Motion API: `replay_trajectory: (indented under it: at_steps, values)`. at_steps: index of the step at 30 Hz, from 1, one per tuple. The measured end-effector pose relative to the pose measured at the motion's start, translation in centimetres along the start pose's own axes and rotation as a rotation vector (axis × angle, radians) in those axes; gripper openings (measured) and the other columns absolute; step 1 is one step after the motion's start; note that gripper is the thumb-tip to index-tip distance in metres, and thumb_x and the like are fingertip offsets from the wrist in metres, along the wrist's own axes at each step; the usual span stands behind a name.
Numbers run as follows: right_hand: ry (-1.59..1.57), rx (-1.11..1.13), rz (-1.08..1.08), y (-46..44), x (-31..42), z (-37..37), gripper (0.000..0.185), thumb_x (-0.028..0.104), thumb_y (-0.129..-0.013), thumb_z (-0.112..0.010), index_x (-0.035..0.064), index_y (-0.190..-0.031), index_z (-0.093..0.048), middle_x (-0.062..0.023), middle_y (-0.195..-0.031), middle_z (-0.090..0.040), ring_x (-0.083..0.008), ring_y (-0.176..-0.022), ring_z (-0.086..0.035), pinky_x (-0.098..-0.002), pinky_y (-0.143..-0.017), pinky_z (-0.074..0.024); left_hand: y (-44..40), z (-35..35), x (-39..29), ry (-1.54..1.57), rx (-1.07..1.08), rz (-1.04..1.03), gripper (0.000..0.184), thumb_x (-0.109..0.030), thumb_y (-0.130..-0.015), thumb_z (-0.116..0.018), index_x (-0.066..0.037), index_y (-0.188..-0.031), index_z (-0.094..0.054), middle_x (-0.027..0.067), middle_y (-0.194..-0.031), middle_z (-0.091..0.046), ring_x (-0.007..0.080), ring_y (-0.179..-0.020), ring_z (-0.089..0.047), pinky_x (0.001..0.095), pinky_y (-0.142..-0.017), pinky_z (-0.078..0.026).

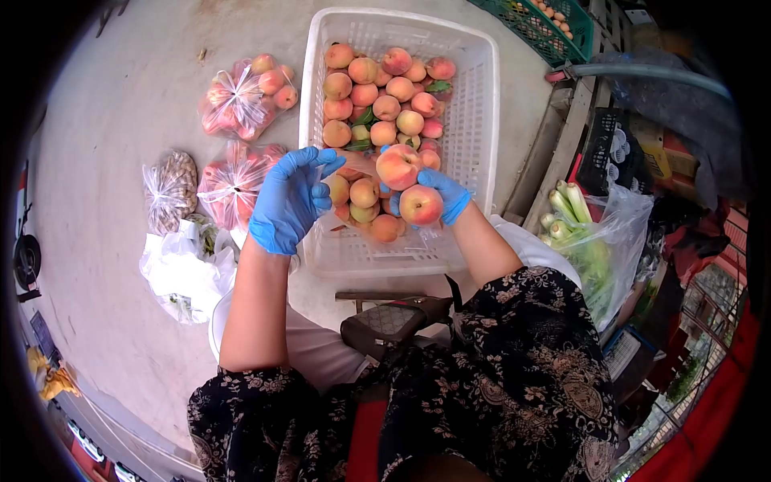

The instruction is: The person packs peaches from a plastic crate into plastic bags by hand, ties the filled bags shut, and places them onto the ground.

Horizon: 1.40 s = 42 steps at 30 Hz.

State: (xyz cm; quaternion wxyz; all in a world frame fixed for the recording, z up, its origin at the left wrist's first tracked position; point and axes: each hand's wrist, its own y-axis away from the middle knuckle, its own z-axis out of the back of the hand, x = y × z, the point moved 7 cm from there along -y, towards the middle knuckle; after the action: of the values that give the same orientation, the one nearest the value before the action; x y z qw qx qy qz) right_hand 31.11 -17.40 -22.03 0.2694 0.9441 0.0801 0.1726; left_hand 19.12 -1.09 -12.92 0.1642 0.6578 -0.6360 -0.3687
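Note:
Both of my hands wear blue gloves. My left hand is curled, with fingertips pinched at the edge of a clear plastic bag that has several peaches in it. My right hand is closed around two peaches, an upper peach and a lower peach, just above the bag's right side. Part of the right hand's fingers is hidden behind this fruit. Under the hands stands a white plastic crate, with many loose peaches and some green leaves in its far part.
Left of the crate on the floor lie two tied bags of peaches, a tied bag of small brown items and a white plastic bag. At right are a bag of green-and-white stalks and a green crate. A small brown bag rests near my lap.

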Motion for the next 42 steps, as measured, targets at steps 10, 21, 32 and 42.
replay_trajectory:
  at_steps: [10, 21, 32, 42]
  values:
    - [1.274, -0.620, 0.553, -3.9, -7.0, -3.1, 0.064, 0.019, -0.073, -0.065, 0.0145, -0.129, -0.035, -0.0193, -0.114, -0.047, -0.0314, -0.107, -0.048, -0.0368, -0.089, -0.0410, 1.2, 0.5, 1.0, -0.125, 0.109, 0.046, 0.028, -0.027, -0.083, -0.054, -0.004, -0.100, -0.058, 0.0184, -0.105, -0.058, 0.0164, -0.074, -0.059, 0.0215, -0.051, -0.046]
    - [1.194, -0.659, 0.734, -5.6, 11.0, -4.1, 0.022, 0.022, -0.078, -0.061, 0.0024, -0.089, -0.063, -0.0091, -0.078, -0.062, -0.0194, -0.071, -0.059, -0.0310, -0.066, -0.0475, 1.5, 1.0, -0.2, -0.091, -0.038, 0.004, 0.029, -0.025, -0.084, -0.051, -0.002, -0.099, -0.059, 0.0181, -0.104, -0.059, 0.0128, -0.065, -0.055, 0.0222, -0.052, -0.044]
    - [1.969, -1.019, -0.027, -19.0, 18.7, 1.1, 0.082, 0.067, -0.054, -0.060, 0.0234, -0.124, -0.051, -0.0106, -0.136, -0.033, -0.0352, -0.120, -0.031, -0.0411, -0.101, -0.0276, 0.7, 1.1, -1.4, -0.121, -0.117, 0.025, 0.030, -0.025, -0.086, -0.047, -0.003, -0.104, -0.058, 0.0155, -0.105, -0.060, 0.0095, -0.055, -0.047, 0.0223, -0.054, -0.041]
    - [0.462, -0.369, 0.381, -9.3, 16.3, 5.3, 0.070, 0.040, -0.069, -0.070, 0.0023, -0.123, -0.045, -0.0162, -0.123, -0.045, -0.0342, -0.108, -0.049, -0.0431, -0.093, -0.0423, 0.6, 1.1, -0.6, -0.153, -0.103, -0.002, 0.030, -0.026, -0.084, -0.050, -0.004, -0.102, -0.059, 0.0151, -0.104, -0.060, 0.0081, -0.055, -0.047, 0.0198, -0.054, -0.040]
